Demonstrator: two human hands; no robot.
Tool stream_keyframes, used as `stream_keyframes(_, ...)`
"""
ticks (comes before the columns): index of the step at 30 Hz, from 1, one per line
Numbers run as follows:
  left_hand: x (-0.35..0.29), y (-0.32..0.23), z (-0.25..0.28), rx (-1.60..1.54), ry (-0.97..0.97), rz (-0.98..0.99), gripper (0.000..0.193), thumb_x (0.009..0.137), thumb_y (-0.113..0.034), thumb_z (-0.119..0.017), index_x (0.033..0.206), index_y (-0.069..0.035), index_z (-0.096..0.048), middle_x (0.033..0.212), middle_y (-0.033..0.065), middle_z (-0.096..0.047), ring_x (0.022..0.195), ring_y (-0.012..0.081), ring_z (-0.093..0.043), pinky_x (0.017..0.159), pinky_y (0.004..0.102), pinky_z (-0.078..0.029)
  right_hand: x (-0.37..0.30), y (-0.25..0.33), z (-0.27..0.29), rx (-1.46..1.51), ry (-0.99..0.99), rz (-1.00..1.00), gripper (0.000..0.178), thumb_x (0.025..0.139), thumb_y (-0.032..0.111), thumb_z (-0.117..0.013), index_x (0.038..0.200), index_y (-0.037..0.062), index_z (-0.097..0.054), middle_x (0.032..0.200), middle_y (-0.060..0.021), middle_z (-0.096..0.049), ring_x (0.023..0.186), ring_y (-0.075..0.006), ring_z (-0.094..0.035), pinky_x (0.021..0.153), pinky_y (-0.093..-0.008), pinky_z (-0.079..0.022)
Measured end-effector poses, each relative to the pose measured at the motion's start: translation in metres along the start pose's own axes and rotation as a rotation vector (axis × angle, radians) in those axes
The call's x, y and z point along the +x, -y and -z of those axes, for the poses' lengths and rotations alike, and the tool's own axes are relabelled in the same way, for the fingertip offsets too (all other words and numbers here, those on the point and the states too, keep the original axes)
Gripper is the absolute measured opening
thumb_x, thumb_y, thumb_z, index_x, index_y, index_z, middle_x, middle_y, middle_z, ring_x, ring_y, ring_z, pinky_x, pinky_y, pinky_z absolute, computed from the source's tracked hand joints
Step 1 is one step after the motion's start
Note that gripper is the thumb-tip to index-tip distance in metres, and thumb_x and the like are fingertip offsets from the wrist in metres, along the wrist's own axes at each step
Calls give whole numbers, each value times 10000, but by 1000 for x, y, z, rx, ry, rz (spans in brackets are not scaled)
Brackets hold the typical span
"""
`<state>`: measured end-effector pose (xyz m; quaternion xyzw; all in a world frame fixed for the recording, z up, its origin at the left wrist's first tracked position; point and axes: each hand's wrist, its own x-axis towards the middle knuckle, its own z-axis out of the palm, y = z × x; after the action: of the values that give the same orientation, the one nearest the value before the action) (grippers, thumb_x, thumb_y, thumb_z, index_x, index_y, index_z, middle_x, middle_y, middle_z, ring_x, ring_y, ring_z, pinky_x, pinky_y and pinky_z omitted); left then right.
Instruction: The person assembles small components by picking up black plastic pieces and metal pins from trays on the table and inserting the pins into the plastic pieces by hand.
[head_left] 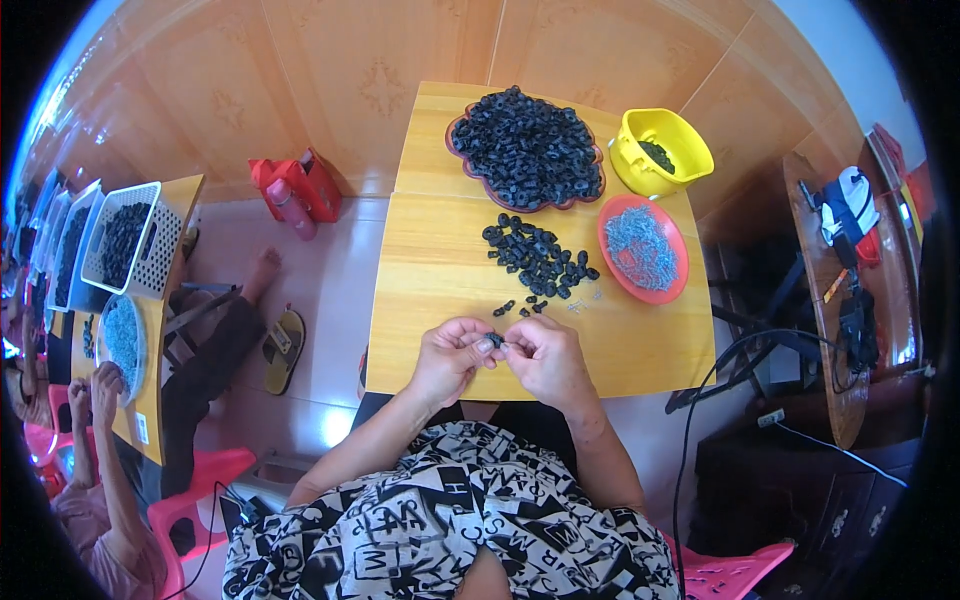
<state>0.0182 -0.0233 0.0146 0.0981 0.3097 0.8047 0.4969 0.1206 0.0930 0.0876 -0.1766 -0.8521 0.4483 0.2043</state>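
Near the front edge of the wooden table, my left hand [452,360] pinches a small black plastic part [494,341] between thumb and fingers. My right hand [545,362] meets it from the other side, its fingertips pressed together at the part; whatever they hold is too small to make out. Just beyond my hands lie a few black pieces [537,307] and a loose heap of black plastic parts [540,258]. Several thin metal pins [576,306] are scattered to the right of them. An oval red dish [683,262] holds a pile of silvery pins [640,245].
At the table's back stands a scalloped tray [462,165] heaped with black parts. Beside it is a yellow bucket [625,165] with dark pieces inside. A black cable [690,440] hangs at the right. On the left, another person's hands [100,395] work at a table with a white basket [150,205].
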Motion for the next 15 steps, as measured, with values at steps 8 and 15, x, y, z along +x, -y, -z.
stream_keyframes(8,0,5,7,293,66,-11,142,834,40,-571,974,21,-564,825,124,-637,722,167,-631,622,250,-516,-3,-1,0,19,35,-65,59,702,-12,-629,706,-14,-570,621,-109,-534,548,-205,-541,503,-304,-430)
stream_keyframes(15,-4,1,8,458,80,-23,138,835,43,-570,972,32,-559,832,130,-638,710,171,-631,616,251,-518,-3,-14,13,340,256,-243,63,783,7,-627,837,-24,-618,699,-25,-591,590,-69,-544,498,-209,-432)
